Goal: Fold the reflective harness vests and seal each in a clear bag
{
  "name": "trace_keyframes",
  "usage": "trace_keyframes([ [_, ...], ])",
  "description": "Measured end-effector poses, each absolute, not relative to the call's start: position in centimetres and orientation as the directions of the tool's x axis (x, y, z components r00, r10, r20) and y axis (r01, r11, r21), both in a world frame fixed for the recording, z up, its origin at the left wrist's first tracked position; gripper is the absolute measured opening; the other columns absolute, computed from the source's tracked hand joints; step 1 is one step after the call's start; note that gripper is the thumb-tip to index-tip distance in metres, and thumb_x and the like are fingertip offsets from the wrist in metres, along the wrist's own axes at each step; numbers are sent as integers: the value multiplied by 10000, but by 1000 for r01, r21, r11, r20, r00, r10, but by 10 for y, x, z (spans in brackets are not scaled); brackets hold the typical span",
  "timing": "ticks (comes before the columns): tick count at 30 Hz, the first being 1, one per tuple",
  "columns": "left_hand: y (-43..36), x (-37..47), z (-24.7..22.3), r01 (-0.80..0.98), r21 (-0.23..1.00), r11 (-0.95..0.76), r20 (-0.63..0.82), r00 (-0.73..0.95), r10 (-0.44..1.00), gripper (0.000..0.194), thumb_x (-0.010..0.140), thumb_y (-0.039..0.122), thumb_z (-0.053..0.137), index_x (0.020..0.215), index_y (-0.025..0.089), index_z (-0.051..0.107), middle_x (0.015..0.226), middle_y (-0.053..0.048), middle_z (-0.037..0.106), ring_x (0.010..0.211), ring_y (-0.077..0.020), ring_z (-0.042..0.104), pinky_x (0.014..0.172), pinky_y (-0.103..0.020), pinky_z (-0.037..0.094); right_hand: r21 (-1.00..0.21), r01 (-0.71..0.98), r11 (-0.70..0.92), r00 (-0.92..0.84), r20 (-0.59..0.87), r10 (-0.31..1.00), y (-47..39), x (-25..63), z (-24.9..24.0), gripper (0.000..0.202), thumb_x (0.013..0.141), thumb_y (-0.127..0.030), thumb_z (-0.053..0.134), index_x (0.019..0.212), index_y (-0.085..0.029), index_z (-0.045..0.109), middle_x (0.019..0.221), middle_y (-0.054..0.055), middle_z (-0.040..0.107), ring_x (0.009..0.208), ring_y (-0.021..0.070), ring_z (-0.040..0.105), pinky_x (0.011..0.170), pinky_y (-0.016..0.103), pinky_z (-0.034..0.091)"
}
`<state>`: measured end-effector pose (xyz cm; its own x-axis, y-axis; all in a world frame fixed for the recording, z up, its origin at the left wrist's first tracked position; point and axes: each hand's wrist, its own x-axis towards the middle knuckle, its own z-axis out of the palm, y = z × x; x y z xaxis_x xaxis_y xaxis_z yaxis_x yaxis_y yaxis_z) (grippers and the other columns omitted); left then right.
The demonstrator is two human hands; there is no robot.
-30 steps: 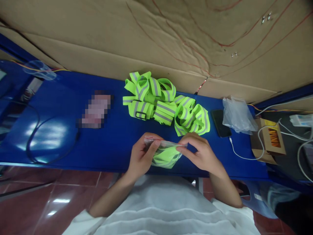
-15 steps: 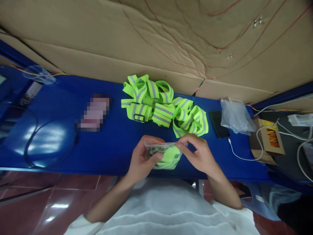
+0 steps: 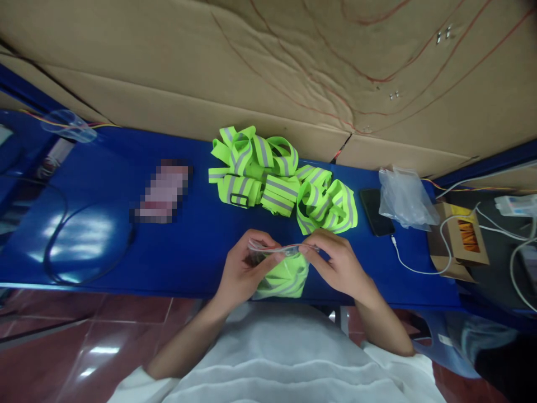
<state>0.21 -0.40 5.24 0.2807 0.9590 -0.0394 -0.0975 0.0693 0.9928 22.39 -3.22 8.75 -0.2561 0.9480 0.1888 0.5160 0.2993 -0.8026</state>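
Close to the table's front edge, a clear zip bag holds a folded neon-green strap with grey stripes. My left hand pinches the left part of the bag's top edge, its thumb lying along the front. At the right part of that edge, my right hand grips the plastic between thumb and fingers. Beyond my hands lie more neon-green reflective straps: a looped heap, a folded bundle and a loose coil. A black buckle shows on one of them.
On the blue table, a pixelated pinkish item lies left. To the right are a black phone with a white cable, clear plastic bags and an open cardboard box. A cardboard wall with red wires stands behind.
The bag's front has tilted, and more of the green strap shows through it. My left thumb has moved up and right to the bag's top edge. My right hand stays nearly in place.
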Motion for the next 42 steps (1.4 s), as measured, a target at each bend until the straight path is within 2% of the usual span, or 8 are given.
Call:
trace_keyframes([
  [6,-2,-1,56,-213,973,92,5,415,910,216,919,146,745,966,204,542,958,-7,749,811,-103,695,721,-188,540,-873,422,244,-219,163,962,-34,222,82,71,989,-156,629,980,-225,610,917,-6,645,828,106,612,777,224,489],
  [10,-1,-1,57,-236,967,96,-2,372,928,242,899,126,763,968,211,547,947,8,755,819,-94,704,723,-169,539,-903,400,157,-151,104,983,-34,224,81,178,966,-235,705,1140,-243,665,941,-1,695,826,113,659,779,232,526],
  [13,1,-2,56,-233,963,133,-46,346,937,256,882,188,801,1046,215,606,950,-5,777,866,-125,736,770,-194,565,-925,373,75,-125,30,992,-33,228,83,61,954,-287,733,990,-238,729,898,-2,744,783,116,681,715,227,520],
  [16,6,-4,55,-140,965,223,-160,359,919,332,877,309,816,1167,209,688,1026,-45,801,913,-166,757,790,-221,577,-956,291,-22,-84,-48,995,-32,231,84,84,945,-314,741,919,-234,746,855,-4,756,772,122,692,698,227,519],
  [21,13,-8,53,54,980,194,-199,399,895,252,906,416,767,972,179,822,984,-73,806,925,-203,750,804,-240,555,-974,202,-103,-89,-123,988,-29,237,79,117,941,-337,739,952,-222,752,871,9,752,773,118,683,714,222,528],
  [26,13,-15,36,-71,950,305,-270,309,912,287,881,463,791,937,183,821,967,-65,808,906,-208,742,811,-255,551,-978,144,-153,-178,-178,968,-26,245,76,191,972,-383,693,1003,-202,747,819,18,735,724,120,683,652,219,524],
  [34,14,-12,36,-131,937,324,-264,344,901,292,942,438,732,1061,187,823,1130,-103,795,1119,-292,732,976,-360,552,-945,328,14,68,39,997,-26,232,73,138,944,-243,671,816,-200,639,716,-19,627,639,104,572,599,212,452],
  [42,12,-7,34,-122,968,219,-173,308,936,255,972,419,699,1004,201,826,1024,-81,804,974,-231,752,887,-292,557,-946,311,90,48,110,993,-28,225,69,63,945,-180,659,903,-226,649,814,-25,660,702,100,602,658,197,484],
])
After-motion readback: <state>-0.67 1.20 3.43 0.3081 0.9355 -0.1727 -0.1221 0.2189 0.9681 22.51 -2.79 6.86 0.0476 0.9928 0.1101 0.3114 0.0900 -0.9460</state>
